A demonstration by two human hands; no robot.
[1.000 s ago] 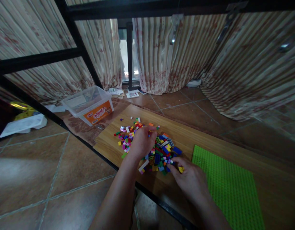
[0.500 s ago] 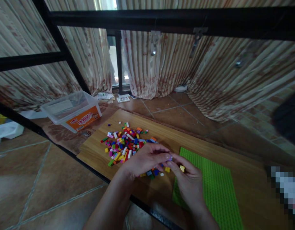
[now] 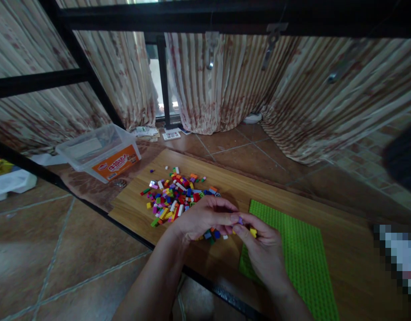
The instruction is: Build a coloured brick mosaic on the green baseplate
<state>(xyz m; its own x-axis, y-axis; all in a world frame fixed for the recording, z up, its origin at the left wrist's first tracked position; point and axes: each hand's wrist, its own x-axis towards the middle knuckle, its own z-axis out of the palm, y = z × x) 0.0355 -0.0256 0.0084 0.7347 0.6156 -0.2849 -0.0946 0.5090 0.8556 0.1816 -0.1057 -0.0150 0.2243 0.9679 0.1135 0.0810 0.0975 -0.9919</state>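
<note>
My left hand (image 3: 208,218) and my right hand (image 3: 262,238) meet above the wooden board, both closed. Between their thumbs and fingertips is a small purple toy brick (image 3: 240,220), mostly covered by the fingers. A yellow brick (image 3: 253,232) shows within the curl of my right hand. Beneath and left of my left hand spreads a loose pile of coloured toy bricks (image 3: 174,196). The green studded baseplate (image 3: 302,254) lies flat under and to the right of my right hand.
The wooden board (image 3: 259,185) carries the pile and baseplate. A clear plastic tub (image 3: 121,149) with an orange label stands beyond its left end. Black metal bars (image 3: 192,20) cross above, in front of striped curtains (image 3: 205,89). White packaging (image 3: 14,183) lies far left.
The view has shifted slightly, with the bars sitting higher in the picture. Both hands stay together around the purple brick; its position between the fingertips has changed a little.
</note>
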